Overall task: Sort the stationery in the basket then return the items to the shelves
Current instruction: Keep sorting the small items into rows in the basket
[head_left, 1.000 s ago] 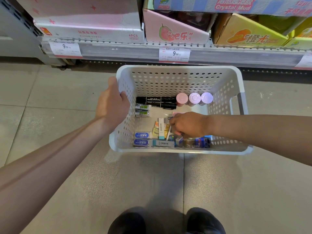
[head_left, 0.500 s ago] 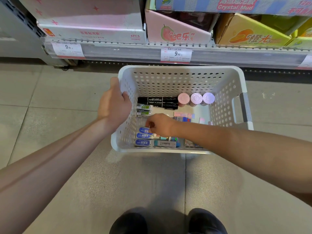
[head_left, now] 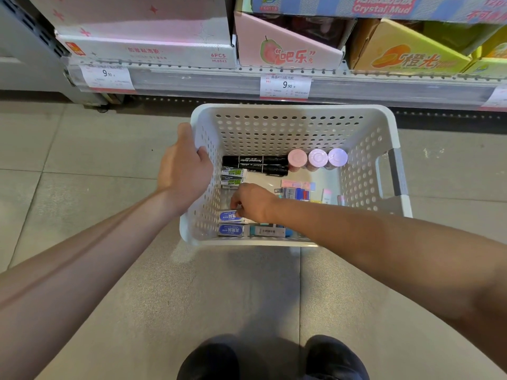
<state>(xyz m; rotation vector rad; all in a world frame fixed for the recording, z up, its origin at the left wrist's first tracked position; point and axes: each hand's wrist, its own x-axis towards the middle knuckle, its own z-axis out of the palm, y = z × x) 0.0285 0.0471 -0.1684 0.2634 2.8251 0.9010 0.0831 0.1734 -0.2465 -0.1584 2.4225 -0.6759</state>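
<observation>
A shop aisle: a retail shelf (head_left: 274,86) carried boxed goods (head_left: 288,42), with price tags (head_left: 285,86) clipped along its front edge, and a tiled floor (head_left: 68,165) lay below it.

"Permanent Marker" is printed on a black marker (head_left: 255,160) in the basket. "9.90" is shown on two shelf price tags (head_left: 285,85). "6PCS" is printed on a white box (head_left: 175,54), and "Crystal Mud" on a blue box (head_left: 381,6).

Right hand (head_left: 253,202) fingertips hidden — grip on blue eraser (head_left: 229,216) unclear; shelf boxes (head_left: 288,42) cropped.
</observation>
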